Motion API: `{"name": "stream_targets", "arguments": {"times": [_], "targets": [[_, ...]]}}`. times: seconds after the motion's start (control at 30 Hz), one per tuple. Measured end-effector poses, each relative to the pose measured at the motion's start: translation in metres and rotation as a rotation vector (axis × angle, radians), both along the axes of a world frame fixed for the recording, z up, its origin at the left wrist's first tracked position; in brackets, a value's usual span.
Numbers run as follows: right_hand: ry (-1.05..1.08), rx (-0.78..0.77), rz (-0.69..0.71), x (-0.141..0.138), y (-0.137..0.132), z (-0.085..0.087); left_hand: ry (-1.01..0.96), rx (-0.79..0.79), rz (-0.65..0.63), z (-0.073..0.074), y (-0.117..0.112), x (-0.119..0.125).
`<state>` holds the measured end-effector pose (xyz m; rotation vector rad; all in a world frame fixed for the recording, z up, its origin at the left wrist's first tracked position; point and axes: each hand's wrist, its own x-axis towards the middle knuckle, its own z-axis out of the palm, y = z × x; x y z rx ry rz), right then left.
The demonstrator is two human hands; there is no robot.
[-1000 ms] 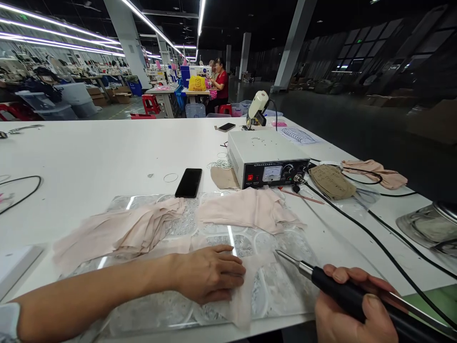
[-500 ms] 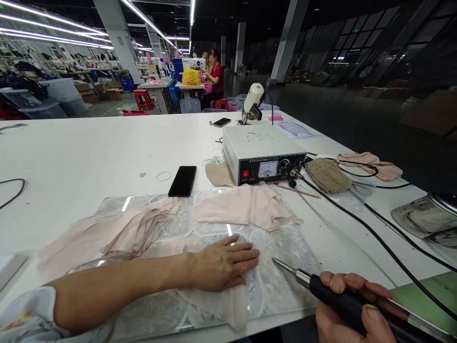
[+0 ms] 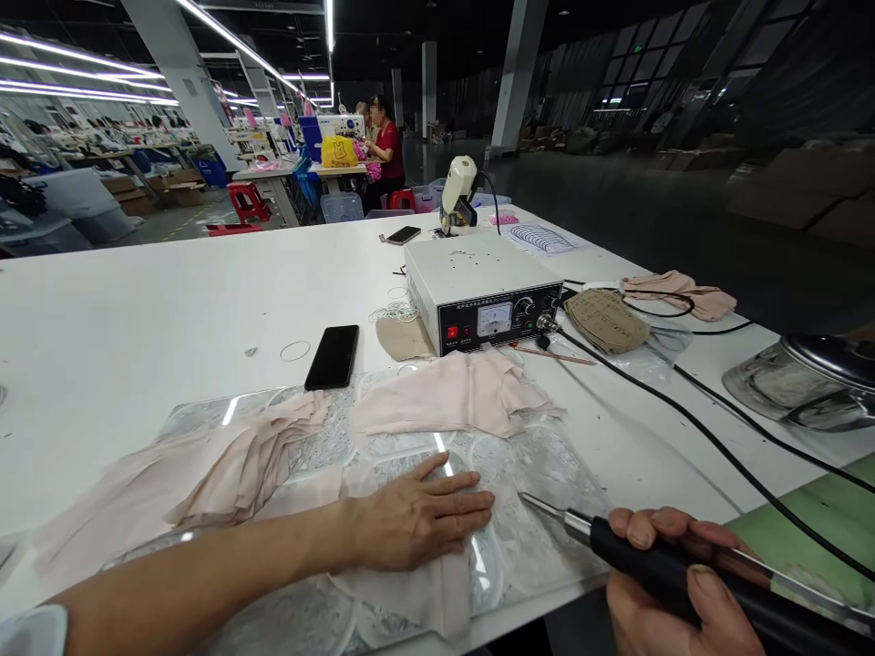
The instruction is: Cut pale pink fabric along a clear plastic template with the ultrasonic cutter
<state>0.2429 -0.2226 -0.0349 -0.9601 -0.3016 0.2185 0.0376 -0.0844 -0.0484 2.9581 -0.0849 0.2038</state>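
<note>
Worktop (image 3: 170,319): carrying the glossy clear sheet (image 3: 547,551).
Control box (image 3: 482,282): standing behind the sheet.
Pale pink fabric stack (image 3: 239,465): lying on the sheet's left part.
Black-handled tool (image 3: 674,569): pointing its metal tip leftward.
Right grip (image 3: 715,592): clamping around the tool's handle.
Left grip (image 3: 424,515): lying flat, fingers slightly apart, covering part of a thin pink fabric piece (image 3: 447,597).
Smartphone (image 3: 332,356): lying at the sheet's far edge.

Pale pink fabric (image 3: 449,594) (plain), black tool (image 3: 646,563) with silver tip

Tool handle (image 3: 656,574) cut off, cloth (image 3: 447,597) partly hidden
</note>
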Motion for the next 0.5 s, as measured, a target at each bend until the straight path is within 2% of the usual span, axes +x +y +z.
{"name": "stream_targets", "arguments": {"times": [0.27,0.43,0.5], "targets": [[0.073,0.01,-0.024,0.001,-0.005,0.004,0.058,-0.093,-0.019,0.015,0.001,0.001],[0.031,0.02,-0.021,0.0,-0.008,-0.002,-0.09,-0.193,0.06,0.019,0.002,0.011],[-0.033,0.018,0.036,0.002,-0.011,-0.009,-0.138,-0.209,0.121,0.016,0.002,0.02]]}}
